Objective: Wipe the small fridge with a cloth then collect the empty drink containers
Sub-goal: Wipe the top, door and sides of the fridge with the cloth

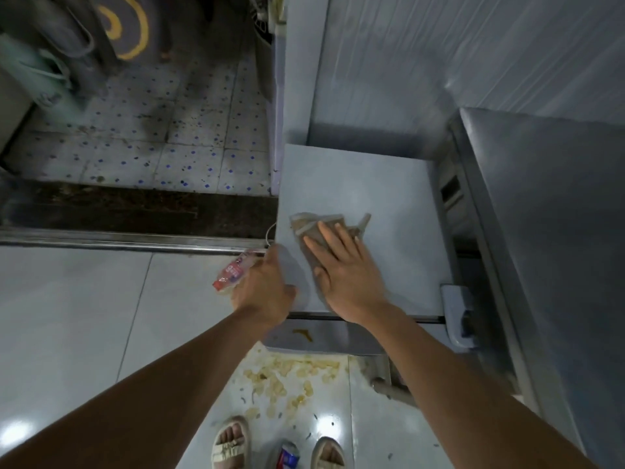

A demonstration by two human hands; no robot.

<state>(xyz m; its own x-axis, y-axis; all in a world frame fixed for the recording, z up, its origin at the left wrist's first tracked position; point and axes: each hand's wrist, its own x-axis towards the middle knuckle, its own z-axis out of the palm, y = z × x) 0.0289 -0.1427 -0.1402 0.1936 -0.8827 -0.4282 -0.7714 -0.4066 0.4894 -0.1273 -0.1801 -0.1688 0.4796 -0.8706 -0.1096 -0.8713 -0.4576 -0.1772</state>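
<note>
The small grey fridge (389, 184) stands against the wall, seen from above. A beige-brown cloth (313, 228) lies flat on its top near the left front corner. My right hand (345, 269) presses on the cloth with fingers spread. My left hand (263, 289) is closed around a crumpled clear plastic bottle with a red label (231, 270), held just off the fridge's left edge. A blue, red and white drink can (287, 456) lies on the floor between my sandalled feet.
A tall steel cabinet (548, 231) flanks the fridge on the right. Yellowish scraps (287, 377) litter the white floor tiles in front of the fridge. A metal door track (118, 242) and dark threshold cross the floor at left, with speckled tiles beyond.
</note>
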